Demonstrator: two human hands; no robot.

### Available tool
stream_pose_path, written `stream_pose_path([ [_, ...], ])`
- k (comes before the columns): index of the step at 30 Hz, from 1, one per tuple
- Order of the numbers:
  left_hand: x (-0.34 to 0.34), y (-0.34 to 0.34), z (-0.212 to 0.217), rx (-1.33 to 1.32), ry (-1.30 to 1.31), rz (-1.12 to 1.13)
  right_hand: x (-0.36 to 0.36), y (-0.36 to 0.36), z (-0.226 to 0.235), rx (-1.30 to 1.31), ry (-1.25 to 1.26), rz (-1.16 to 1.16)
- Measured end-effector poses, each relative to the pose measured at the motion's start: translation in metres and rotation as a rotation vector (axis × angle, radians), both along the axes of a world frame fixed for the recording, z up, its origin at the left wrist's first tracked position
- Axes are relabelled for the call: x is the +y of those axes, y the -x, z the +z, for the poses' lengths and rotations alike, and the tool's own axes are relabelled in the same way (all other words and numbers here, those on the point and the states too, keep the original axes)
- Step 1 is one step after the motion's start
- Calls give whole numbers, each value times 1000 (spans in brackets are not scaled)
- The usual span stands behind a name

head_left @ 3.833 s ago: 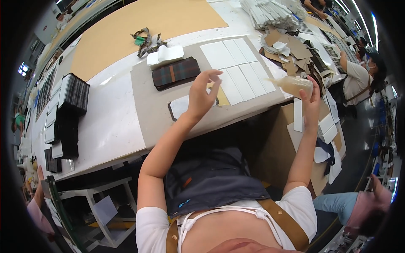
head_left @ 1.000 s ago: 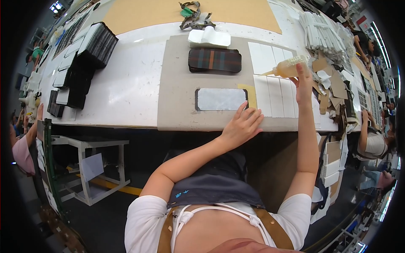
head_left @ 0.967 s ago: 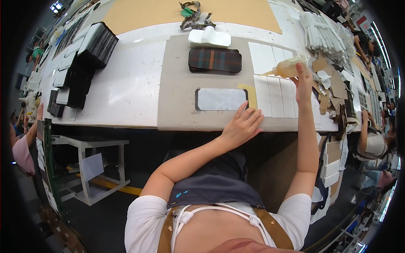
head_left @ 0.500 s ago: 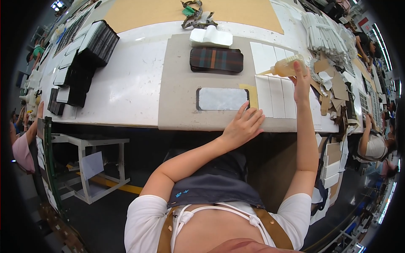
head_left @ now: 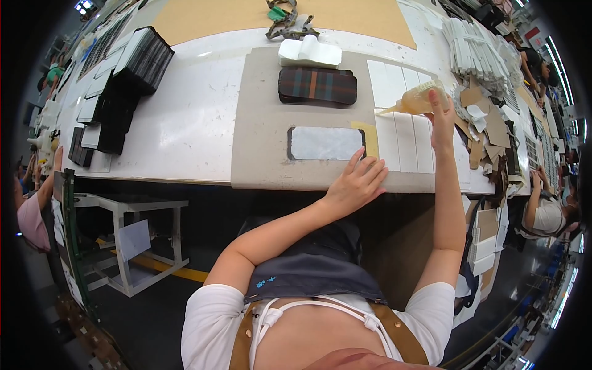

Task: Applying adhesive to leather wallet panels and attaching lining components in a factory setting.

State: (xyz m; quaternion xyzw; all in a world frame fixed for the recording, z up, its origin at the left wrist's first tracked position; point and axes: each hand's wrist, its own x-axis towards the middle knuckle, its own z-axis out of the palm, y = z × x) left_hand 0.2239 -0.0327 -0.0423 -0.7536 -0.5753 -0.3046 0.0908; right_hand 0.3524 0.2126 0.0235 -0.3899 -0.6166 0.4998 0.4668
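In my right hand (head_left: 440, 117), held above the white strips (head_left: 404, 142), is a translucent squeeze bottle (head_left: 414, 102) with yellowish contents. Its pointed nozzle aims left. My left hand (head_left: 357, 180) rests with fingers stretched out, its fingertips at the lower right corner of a flat panel (head_left: 327, 143). The panel is pale grey with dark rounded ends and lies on a beige board (head_left: 262, 123). A yellow piece (head_left: 371, 137) shows beside the panel's right end. Behind it sits a small stack of dark plaid panels (head_left: 317, 86), and farther back a folded white pad (head_left: 310, 52).
Stacks of black-edged panels (head_left: 139, 65) stand on the table's left. On the right are a bundle of white strips (head_left: 472, 52) and cardboard scraps (head_left: 490, 126). Tangled dark strips (head_left: 285, 21) lie at the back. A white metal frame (head_left: 126, 246) stands below left. Other people work at both sides.
The bottle's nozzle tip has dipped very slightly in my right hand. My left hand stays at the panel's corner.
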Motion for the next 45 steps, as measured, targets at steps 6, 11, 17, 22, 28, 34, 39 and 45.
stream_pose_path([
  [6,-1,1,2,6,3,-1,-9,-11,3,-39,5,25],
  [11,-1,1,-1,-7,5,3,-19,-23,3,-72,14,85],
  [17,1,-1,-3,-155,13,-4,-39,-40,4,-85,27,74],
  [22,1,1,-3,-282,-24,-32,-56,-57,3,-109,43,87],
  [28,1,2,-4,-339,-78,-43,-66,-75,1,-24,101,130],
  [34,-1,2,-2,-298,-62,-4,-23,-66,8,257,90,13],
  [39,2,-5,1,-66,103,80,9,-48,-6,120,-21,-120],
  [45,3,-7,1,-18,144,111,20,-42,-13,78,13,-86],
])
